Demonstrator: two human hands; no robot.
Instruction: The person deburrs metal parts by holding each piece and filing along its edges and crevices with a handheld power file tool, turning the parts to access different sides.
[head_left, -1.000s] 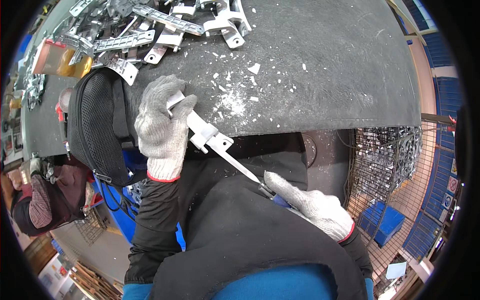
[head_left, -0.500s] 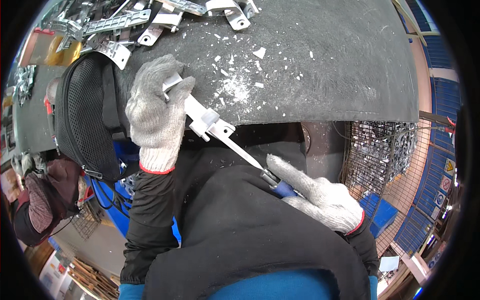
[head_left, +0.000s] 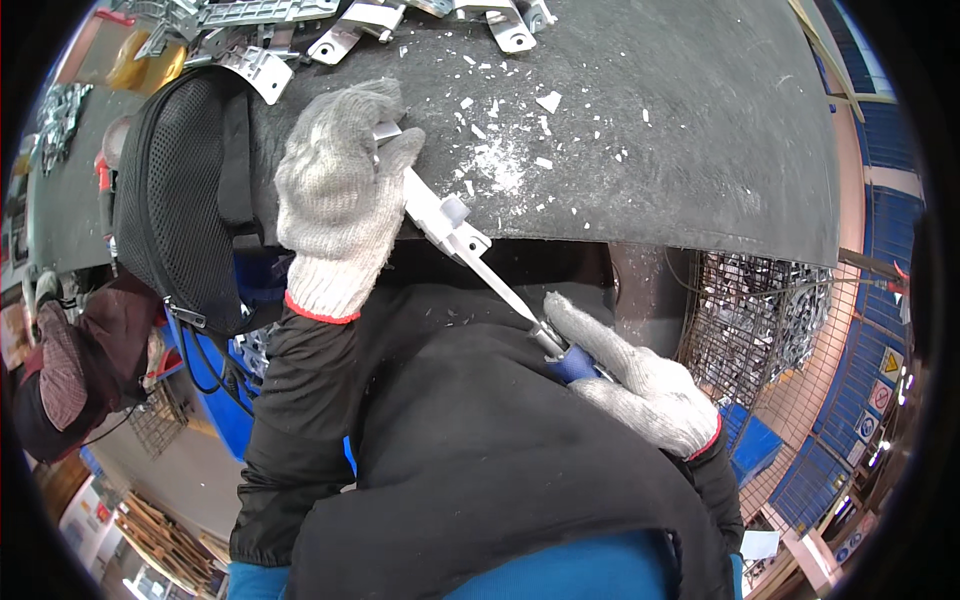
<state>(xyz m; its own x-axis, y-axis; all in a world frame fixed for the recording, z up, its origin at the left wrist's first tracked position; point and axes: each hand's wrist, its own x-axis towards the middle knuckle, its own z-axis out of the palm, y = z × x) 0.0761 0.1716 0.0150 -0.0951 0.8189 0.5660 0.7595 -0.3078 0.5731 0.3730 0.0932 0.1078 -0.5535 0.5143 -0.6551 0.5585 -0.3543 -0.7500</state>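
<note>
Left hand point(head_left: 338, 195) clenched on white plastic part point(head_left: 445, 222) at table point(head_left: 700, 150) edge. Right hand point(head_left: 640, 385) clenched on blue-handled knife point(head_left: 520, 310); blade axis runs diagonally up-left toward part.

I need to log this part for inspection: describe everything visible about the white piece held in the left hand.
The white piece is a long, flat, pale bracket, seemingly metal or plastic, with a small raised tab near its middle. It slants from upper left to lower right across the near edge of the dark table. The gloved left hand grips its upper end, hiding that part. A thin blade, held by the gloved right hand, meets its lower end. White chips lie on the table nearby.
</note>
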